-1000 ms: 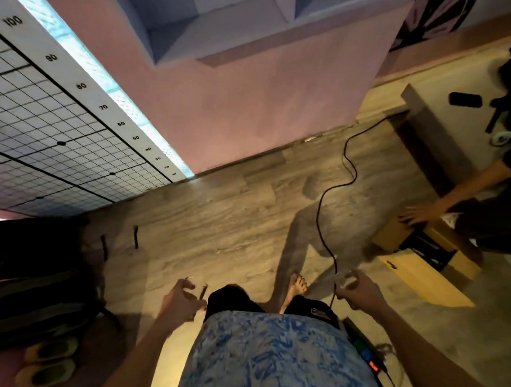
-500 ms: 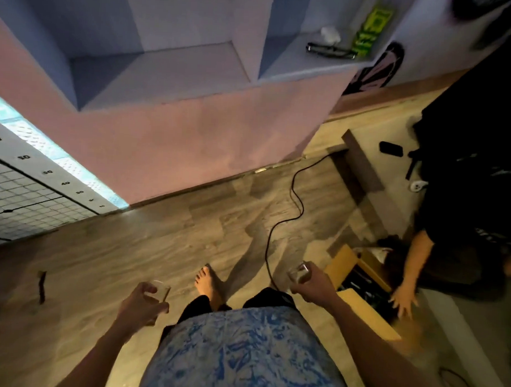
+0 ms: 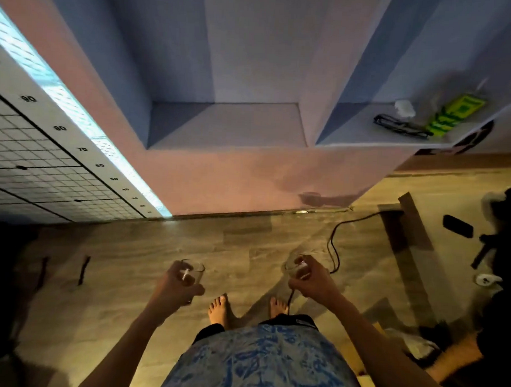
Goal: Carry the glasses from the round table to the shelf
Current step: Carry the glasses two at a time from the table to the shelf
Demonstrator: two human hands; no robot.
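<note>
While each hand's fingers wrap one glass, left hand (image 3: 174, 286) and right hand (image 3: 313, 279) face the shelf (image 3: 227, 125).

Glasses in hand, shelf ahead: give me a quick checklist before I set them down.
1. Left hand grip on left glass: ok, fingers wrapped round it.
2. Right hand grip on right glass: ok.
3. Glasses upright: cannot tell, view is blurred.
4. Middle shelf bay free to receive them: ok, nothing shows in it.
5. Right bay: not ok, partly taken by a black item and a green packet.
6. Floor path: not ok, cable runs by the right foot.
</note>
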